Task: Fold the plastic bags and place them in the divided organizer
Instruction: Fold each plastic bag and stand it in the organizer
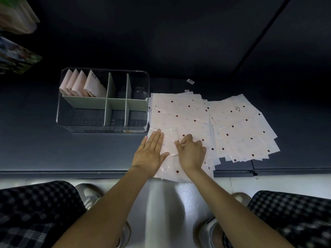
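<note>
A clear divided organizer [59,111] with pale green dividers stands on the dark table, left of the bags. Its back left compartment holds several folded pink bags [84,85]. A spread of flat white bags with dark red dots [182,111] lies to the right of it. On the nearest bag [170,142], at the table's front edge, my left hand [150,153] presses flat with straight fingers. Just to its right, my right hand [191,151] has its fingers curled and pinches a fold of that bag.
A second fanned pile of dotted bags [247,133] lies further right. Two small labels [190,81] sit on the table behind the bags. Blurred packages [16,54] show at the far left. The table's front edge [71,171] runs above my knees.
</note>
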`<action>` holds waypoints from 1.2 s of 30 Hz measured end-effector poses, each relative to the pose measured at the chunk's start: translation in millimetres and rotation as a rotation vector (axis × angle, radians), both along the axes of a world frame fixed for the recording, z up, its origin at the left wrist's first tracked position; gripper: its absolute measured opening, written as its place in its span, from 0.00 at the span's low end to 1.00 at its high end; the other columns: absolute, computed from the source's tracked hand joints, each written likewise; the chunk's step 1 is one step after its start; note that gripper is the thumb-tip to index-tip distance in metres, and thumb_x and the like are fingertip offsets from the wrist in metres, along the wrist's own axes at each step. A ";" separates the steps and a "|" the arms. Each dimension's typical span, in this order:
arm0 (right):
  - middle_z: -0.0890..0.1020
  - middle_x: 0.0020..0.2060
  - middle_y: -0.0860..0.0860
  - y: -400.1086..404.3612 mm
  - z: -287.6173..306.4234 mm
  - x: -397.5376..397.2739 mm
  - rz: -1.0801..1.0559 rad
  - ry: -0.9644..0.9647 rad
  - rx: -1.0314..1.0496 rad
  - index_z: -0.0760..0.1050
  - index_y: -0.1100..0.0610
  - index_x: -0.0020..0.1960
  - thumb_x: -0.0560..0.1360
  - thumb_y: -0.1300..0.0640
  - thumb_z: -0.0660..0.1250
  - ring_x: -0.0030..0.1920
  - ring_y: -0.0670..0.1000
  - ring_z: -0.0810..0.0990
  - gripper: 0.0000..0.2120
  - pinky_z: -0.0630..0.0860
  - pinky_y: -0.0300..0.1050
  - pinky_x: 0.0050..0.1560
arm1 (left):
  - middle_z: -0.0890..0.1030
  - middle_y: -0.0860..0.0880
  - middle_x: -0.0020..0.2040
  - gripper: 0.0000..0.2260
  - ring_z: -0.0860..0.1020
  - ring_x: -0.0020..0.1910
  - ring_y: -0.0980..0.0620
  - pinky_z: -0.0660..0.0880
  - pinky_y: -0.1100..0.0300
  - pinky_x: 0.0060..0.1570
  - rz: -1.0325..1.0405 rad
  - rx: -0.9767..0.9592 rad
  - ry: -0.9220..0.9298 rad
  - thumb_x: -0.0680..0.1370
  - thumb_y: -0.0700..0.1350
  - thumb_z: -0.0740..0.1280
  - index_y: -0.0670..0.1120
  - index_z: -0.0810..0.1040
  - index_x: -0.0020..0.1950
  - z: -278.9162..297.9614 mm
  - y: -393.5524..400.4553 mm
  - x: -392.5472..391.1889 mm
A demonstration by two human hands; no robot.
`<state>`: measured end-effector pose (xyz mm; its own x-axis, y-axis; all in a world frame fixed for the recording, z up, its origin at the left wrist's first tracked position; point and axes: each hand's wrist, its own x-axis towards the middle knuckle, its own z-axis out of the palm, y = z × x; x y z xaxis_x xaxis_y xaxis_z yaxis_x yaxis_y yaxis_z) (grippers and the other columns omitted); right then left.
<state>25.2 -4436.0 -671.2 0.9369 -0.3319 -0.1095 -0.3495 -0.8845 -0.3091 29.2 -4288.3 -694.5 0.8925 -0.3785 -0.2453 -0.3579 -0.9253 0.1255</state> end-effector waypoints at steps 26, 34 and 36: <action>0.85 0.43 0.50 -32.7 12.0 -2.4 1.055 -0.199 -0.349 0.82 0.55 0.35 0.52 0.59 0.82 0.41 0.49 0.84 0.14 0.79 0.38 0.34 | 0.29 0.48 0.74 0.31 0.29 0.73 0.53 0.32 0.53 0.72 -0.081 -0.009 0.188 0.81 0.60 0.41 0.46 0.29 0.73 4.2 10.3 9.7; 0.78 0.28 0.52 -33.5 35.8 8.1 0.984 -0.161 -0.220 0.76 0.60 0.38 0.66 0.60 0.76 0.29 0.53 0.78 0.08 0.73 0.40 0.24 | 0.40 0.49 0.78 0.31 0.38 0.76 0.52 0.38 0.54 0.74 -0.061 -0.171 0.225 0.79 0.62 0.54 0.54 0.46 0.78 29.7 6.3 5.0; 0.80 0.34 0.54 -36.1 49.4 15.6 0.915 -0.149 -0.165 0.75 0.61 0.48 0.77 0.57 0.64 0.35 0.56 0.79 0.07 0.75 0.45 0.32 | 0.56 0.50 0.77 0.21 0.52 0.76 0.51 0.48 0.55 0.74 0.003 -0.304 0.148 0.82 0.55 0.53 0.55 0.59 0.75 45.3 3.7 5.8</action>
<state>40.8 -4472.1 -621.8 0.8419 0.5394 0.0157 0.5359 -0.8324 -0.1414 35.1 -4284.6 -649.2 0.8569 -0.4518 -0.2482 -0.3128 -0.8385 0.4462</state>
